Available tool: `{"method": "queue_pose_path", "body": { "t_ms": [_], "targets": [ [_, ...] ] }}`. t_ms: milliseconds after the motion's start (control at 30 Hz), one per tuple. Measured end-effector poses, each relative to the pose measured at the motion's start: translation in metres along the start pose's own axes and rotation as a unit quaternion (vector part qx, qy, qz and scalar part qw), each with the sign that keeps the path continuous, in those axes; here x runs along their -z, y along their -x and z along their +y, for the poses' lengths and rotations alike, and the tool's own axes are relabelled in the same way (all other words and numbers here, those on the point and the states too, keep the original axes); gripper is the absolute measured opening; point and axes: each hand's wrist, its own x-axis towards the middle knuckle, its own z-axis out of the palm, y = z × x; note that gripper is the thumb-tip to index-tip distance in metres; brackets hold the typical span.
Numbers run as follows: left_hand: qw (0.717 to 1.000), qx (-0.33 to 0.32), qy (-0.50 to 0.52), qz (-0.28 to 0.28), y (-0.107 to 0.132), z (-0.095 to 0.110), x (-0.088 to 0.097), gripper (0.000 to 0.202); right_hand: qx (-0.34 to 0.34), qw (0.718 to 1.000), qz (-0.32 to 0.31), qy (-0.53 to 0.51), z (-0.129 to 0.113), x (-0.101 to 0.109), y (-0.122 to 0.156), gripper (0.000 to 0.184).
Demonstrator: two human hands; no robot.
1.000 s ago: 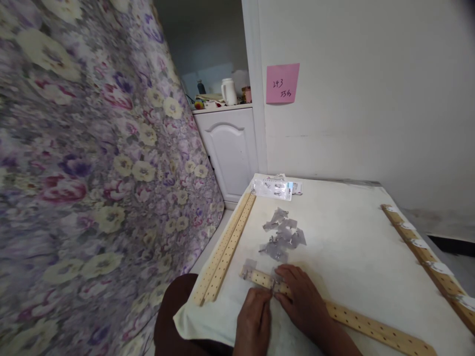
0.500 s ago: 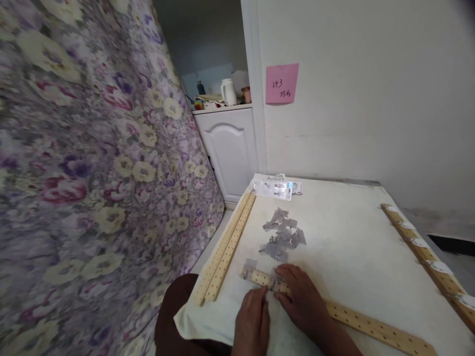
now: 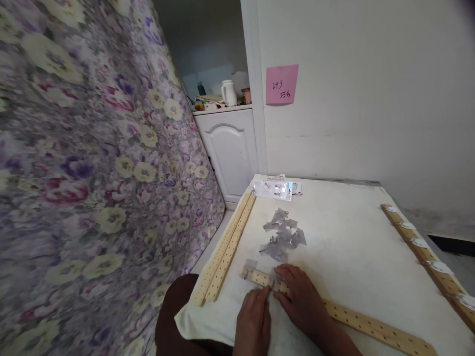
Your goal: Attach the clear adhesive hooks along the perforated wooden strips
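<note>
A long pale wooden strip [image 3: 371, 324] with rows of holes lies slantwise across the near part of the table. My right hand [image 3: 302, 296] grips it near its left end, thumb on the near side and fingers over the far side. Between my hands, a small metal piece in a clear plastic pouch [image 3: 273, 283] sits on the strip. My left hand [image 3: 254, 316] is closed, its fingertips against the strip's near edge beside that piece; whatever they pinch is hidden. Another small clear pouch [image 3: 249, 268] rests on the strip's left end.
Several grey-looking pouches with small metal pieces [image 3: 284, 236] lie beyond the strip. Two more holed strips [image 3: 228, 247] run along the table's left edge. Clear packaging [image 3: 272, 189] lies at the back. At right, another strip [image 3: 419, 242] carries white round pieces.
My left fingertips have shifted very slightly right toward the metal piece. My right hand and the strip look unmoved.
</note>
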Motion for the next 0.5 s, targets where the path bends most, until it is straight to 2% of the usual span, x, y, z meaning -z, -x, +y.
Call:
{"method": "queue_pose_path", "body": {
  "t_ms": [367,500],
  "targets": [
    [1.0,0.004,0.012,0.002,0.0002,0.0001,-0.0029,0.037,0.005,1.0,0.009,0.009,0.0001,0.0004,0.0006,0.048],
    [1.0,0.002,0.011,0.003,-0.0011,0.0017,-0.0022,0.036,0.003,1.0,-0.001,0.007,-0.0019,0.0031,-0.0002,0.042]
  ]
}}
